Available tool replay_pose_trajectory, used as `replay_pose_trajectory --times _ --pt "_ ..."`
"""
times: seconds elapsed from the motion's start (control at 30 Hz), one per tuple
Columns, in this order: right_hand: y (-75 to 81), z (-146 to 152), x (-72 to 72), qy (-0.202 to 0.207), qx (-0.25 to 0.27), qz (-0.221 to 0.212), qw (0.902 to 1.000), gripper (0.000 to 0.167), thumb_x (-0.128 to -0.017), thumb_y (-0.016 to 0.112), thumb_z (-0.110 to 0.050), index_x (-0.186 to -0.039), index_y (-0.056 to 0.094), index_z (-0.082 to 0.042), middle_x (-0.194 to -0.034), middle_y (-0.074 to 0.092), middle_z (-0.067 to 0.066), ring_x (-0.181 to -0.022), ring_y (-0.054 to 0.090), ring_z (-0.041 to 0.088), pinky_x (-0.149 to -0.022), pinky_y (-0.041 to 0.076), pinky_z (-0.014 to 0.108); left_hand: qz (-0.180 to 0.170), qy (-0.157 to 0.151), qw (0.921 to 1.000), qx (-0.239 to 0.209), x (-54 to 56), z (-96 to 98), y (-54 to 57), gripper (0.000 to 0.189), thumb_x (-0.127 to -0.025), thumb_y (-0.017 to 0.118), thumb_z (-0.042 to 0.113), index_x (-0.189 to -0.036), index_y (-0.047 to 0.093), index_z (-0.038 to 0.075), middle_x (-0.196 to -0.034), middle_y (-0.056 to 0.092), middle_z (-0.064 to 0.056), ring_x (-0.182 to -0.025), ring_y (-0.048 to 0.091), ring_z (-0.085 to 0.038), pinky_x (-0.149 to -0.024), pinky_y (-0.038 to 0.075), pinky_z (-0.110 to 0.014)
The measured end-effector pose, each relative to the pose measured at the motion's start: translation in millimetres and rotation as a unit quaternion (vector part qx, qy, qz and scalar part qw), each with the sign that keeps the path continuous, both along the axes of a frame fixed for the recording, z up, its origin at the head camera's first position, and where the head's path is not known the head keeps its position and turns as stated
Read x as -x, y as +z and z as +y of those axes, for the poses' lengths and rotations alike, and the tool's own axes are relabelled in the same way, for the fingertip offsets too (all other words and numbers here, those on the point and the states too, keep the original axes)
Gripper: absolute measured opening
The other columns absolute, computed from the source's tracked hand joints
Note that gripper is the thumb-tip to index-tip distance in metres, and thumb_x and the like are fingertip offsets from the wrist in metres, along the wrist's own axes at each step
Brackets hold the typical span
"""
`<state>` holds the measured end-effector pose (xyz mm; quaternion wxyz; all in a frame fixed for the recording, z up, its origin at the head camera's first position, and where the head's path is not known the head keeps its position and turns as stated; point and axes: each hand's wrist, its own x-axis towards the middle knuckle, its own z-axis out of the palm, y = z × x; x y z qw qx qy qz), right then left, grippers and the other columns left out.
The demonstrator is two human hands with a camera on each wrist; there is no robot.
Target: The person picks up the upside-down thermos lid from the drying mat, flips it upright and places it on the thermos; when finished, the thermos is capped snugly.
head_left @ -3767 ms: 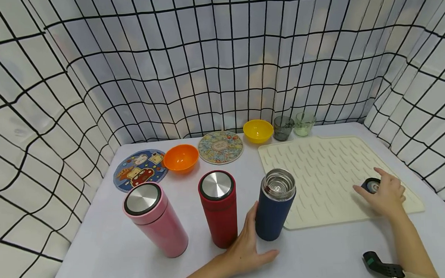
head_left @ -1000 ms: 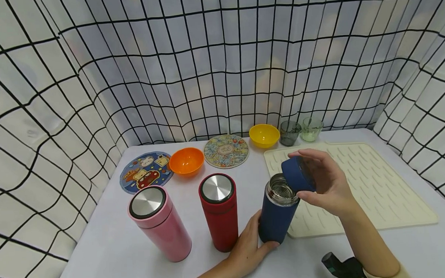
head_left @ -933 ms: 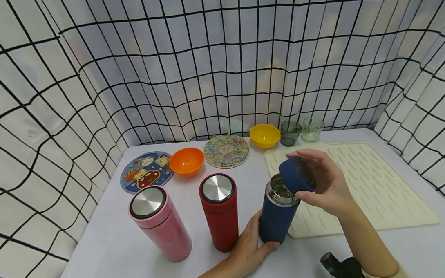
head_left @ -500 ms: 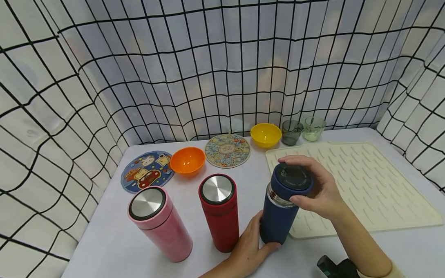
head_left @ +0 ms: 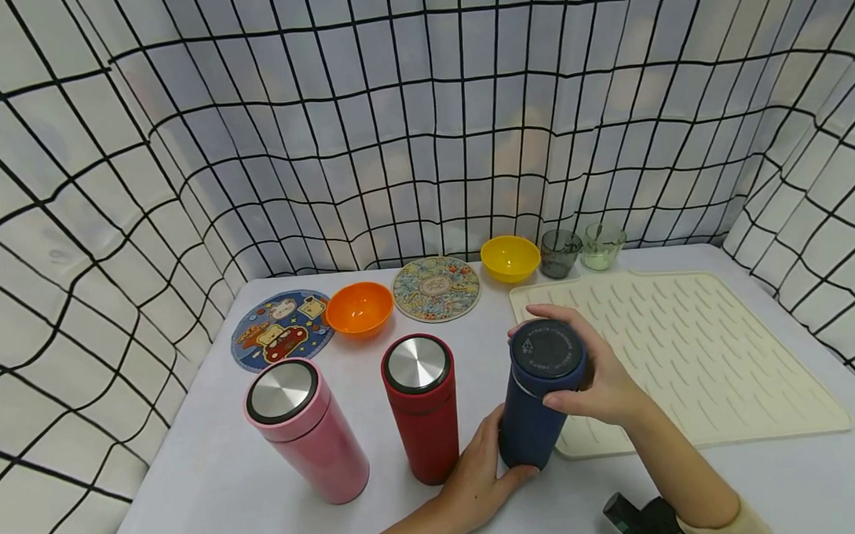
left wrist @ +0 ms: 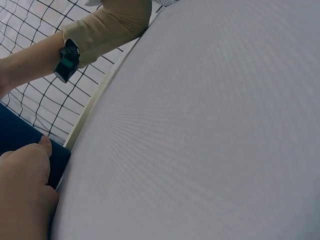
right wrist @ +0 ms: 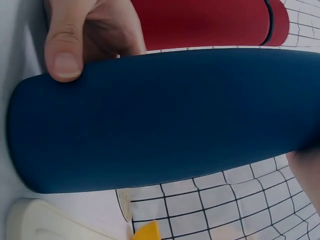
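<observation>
A dark blue thermos [head_left: 532, 432] stands upright on the table, close to the drying mat's left edge. My left hand [head_left: 477, 477] holds it low, thumb on the near side and fingers behind; the right wrist view shows that thumb [right wrist: 66, 62] on the blue body [right wrist: 165, 120]. At the top, my right hand [head_left: 604, 382] grips the blue lid [head_left: 547, 349], which sits level over the mouth and hides the steel rim and strainer. To the left stand a red thermos [head_left: 422, 424], right beside my left hand, and a pink thermos [head_left: 317, 451], both with steel-topped lids.
A cream drying mat [head_left: 713, 351] covers the right side. Along the back are a blue cartoon mat [head_left: 281, 329], an orange bowl [head_left: 361, 310], a patterned round mat [head_left: 437, 289], a yellow bowl [head_left: 510, 259] and two glasses [head_left: 560, 253]. Black netting encloses the table.
My right hand has lifted the lid off the drying mat, carried it left, levelled it and lowered it onto the blue thermos. My left thumb has come in against the thermos base.
</observation>
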<state>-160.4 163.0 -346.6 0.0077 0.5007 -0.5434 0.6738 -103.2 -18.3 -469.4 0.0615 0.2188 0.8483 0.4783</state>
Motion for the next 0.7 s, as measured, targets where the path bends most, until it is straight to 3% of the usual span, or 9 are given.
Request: replay_pose_trajectory --times 0.13,0.47,0.7 --pt "-2.3 -0.4 1.3 0.012 0.002 -0.009 0.9999 0.075 -0.081 0.069 -0.014 -0.139 0.025 0.003 -0.128 0.050 0.016 -0.115 0.051 0.025 -0.091 0.045 0.033 -0.007 -0.001 1.0000 -0.001 0.2 -0.2 0.2 0.080 -0.084 0.061 0.044 -0.144 0.016 0.014 -0.141 0.033 -0.005 -0.128 0.034 -0.017 -0.102 0.033 -0.039" --pt "-4.7 -3.7 6.1 0.051 0.046 0.012 0.9976 0.067 -0.080 0.070 -0.012 -0.130 0.030 0.007 -0.123 0.050 0.020 -0.112 0.051 0.028 -0.092 0.044 0.034 0.002 -0.001 1.0000 0.002 -0.1 0.3 -0.1 0.080 -0.084 0.061 0.042 -0.143 0.016 0.013 -0.140 0.034 -0.005 -0.128 0.035 -0.016 -0.101 0.034 -0.039" --pt "-5.0 -4.7 3.1 -0.001 0.038 0.005 0.9993 0.069 -0.074 0.075 -0.009 -0.126 0.031 0.005 -0.121 0.049 0.015 -0.107 0.052 0.024 -0.089 0.045 0.033 0.003 0.003 1.0000 0.009 0.0 0.5 -0.3 0.079 -0.085 0.062 0.041 -0.143 0.017 0.011 -0.139 0.034 -0.006 -0.127 0.036 -0.017 -0.101 0.034 -0.039"
